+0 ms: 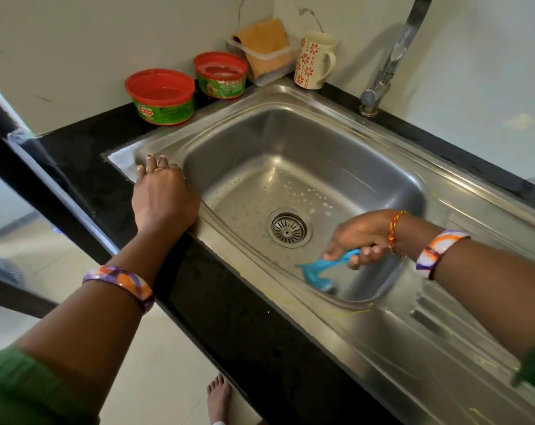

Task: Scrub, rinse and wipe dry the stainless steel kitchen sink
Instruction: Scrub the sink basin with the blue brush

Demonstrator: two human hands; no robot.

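The sink (pixel 306 154) is set into a black counter (pixel 76 154) in the corner, its steel basin wet and dotted with white suds around the drain (pixel 289 227). The right hand (pixel 359 237) reaches down inside the basin, fingers curled tight around the handle of a blue brush (pixel 324 266). The handle runs out from under the fist toward the near wall of the basin, and the brush head sits low and just ahead of the knuckles, pressed against the curved near corner, close to the drain but not on it. The head looks blurred, so I cannot tell its bristles apart.

The left hand (pixel 163 194) holds nothing. It lies flat and open on the sink's left rim, palm down, fingers spread toward the back, the heel at the basin's edge.

Both wrists carry orange and purple bangles, and the right one also has a red and yellow thread.

Behind the sink two red tubs (pixel 160 95) with green labels stand side by side on the counter. Beside them, in the corner, a clear box (pixel 267 61) holds an orange cloth (pixel 267 41), and a patterned mug (pixel 313 61) stands just to its right. The tap (pixel 391 56) rises at the back right rim.
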